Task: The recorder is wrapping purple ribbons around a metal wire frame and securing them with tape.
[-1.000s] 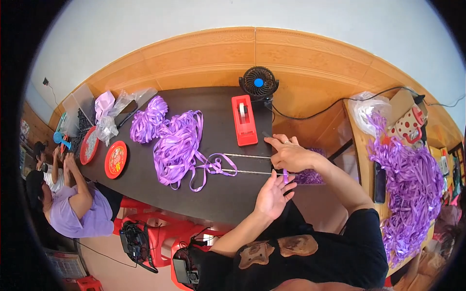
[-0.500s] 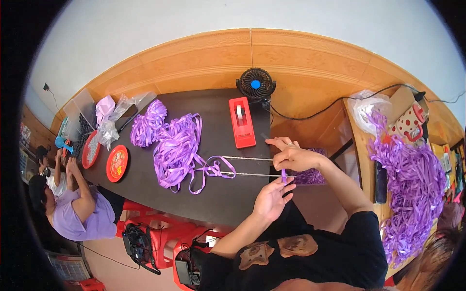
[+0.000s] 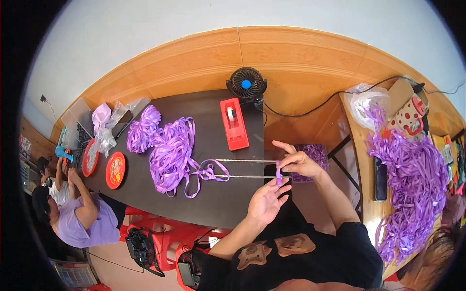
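Wood-panelled walling is curving behind a dark rectangular surface (image 3: 213,203), where a red tape dispenser (image 3: 233,124) is lying flat near the middle. Just behind the dispenser, a small black desk fan with a blue hub (image 3: 246,84) is standing at the back edge. Left of the dispenser, a loose heap of purple ribbon (image 3: 171,153) is spreading out, and farther left two round red trays (image 3: 115,169) are sitting near the edge; what they are carrying is too small to tell. In front of the dispenser, two thin pale rods (image 3: 242,168) are running side by side, with a ribbon tail looping off their left end. At the rods' right end, the right hand (image 3: 299,161) is pinching a short purple ribbon strip (image 3: 278,173) between thumb and fingers, while the left hand (image 3: 265,202) is lying open beneath it, fingers spread wide, fingertips just touching the strip. Right of the dispenser, beyond the hands, a small container of purple pieces (image 3: 318,154) is sitting, and much farther right a big pile of purple ribbon (image 3: 412,169) is draping over a wooden bench.
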Demonstrator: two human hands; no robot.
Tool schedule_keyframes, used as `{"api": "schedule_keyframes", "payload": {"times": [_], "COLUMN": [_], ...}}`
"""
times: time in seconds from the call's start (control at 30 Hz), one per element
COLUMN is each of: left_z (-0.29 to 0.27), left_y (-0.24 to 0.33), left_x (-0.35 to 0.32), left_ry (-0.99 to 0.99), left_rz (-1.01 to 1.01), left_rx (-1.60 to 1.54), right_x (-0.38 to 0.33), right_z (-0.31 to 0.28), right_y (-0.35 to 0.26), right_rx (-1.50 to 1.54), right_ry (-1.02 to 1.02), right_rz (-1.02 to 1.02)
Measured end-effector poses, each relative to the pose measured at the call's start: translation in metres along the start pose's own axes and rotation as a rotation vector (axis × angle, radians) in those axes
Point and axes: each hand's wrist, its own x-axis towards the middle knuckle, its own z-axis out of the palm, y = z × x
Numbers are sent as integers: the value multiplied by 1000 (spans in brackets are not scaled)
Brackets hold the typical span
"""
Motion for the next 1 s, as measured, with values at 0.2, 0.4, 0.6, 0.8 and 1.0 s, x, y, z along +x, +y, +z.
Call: {"api": "schedule_keyframes", "payload": {"times": [0.2, 0.4, 0.6, 0.8, 1.0], "left_z": [0, -1, -2, -2, -2], "left_y": [-1, -1, -3, -1, -6], "left_x": [1, 0, 0, 1, -2], "left_ry": [6, 3, -3, -68, 28], "left_rz": [-1, 3, 13, 2, 49], "left_rx": [-2, -8, 11, 25, 166], "right_x": [-1, -1, -31, -4, -5], "right_z": [15, 33, 45, 53, 56], "right_y": [0, 7, 17, -3, -1], "right_rx": [438, 367, 966, 1051, 1051], "right_ry": [191, 244, 354, 274, 458], "right_rz": [116, 270, 281, 259, 353]}}
